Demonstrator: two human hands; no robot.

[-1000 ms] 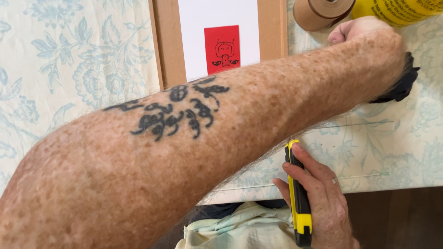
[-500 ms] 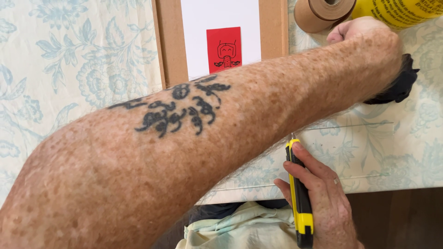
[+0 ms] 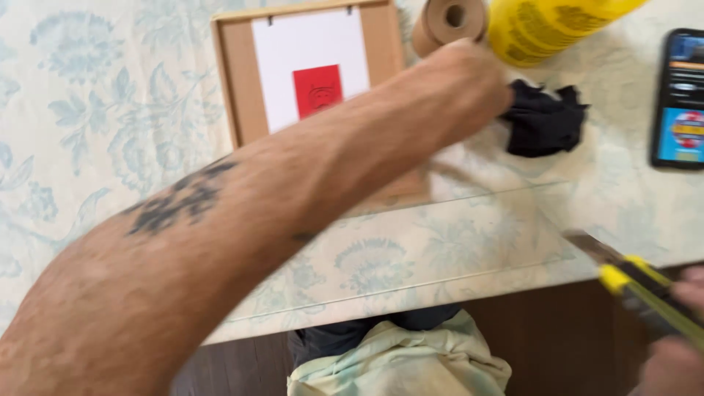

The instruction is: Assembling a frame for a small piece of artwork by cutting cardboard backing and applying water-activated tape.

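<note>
Left hand (image 3: 469, 81) reaches far across the floral tablecloth (image 3: 88, 147), fingers bunched up on a dark cloth (image 3: 543, 121), just near of the yellow can (image 3: 550, 26) and tape roll (image 3: 447, 22). Right hand (image 3: 678, 345) is at the near right edge, wrapped around a yellow and black utility knife (image 3: 638, 293), its tip over a clear sheet (image 3: 440, 257), with a wooden frame (image 3: 315, 66) off to the far left

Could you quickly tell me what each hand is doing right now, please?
Left hand: closed on the black cloth, pressing it to the table.
Right hand: closed around the yellow utility knife.
</note>
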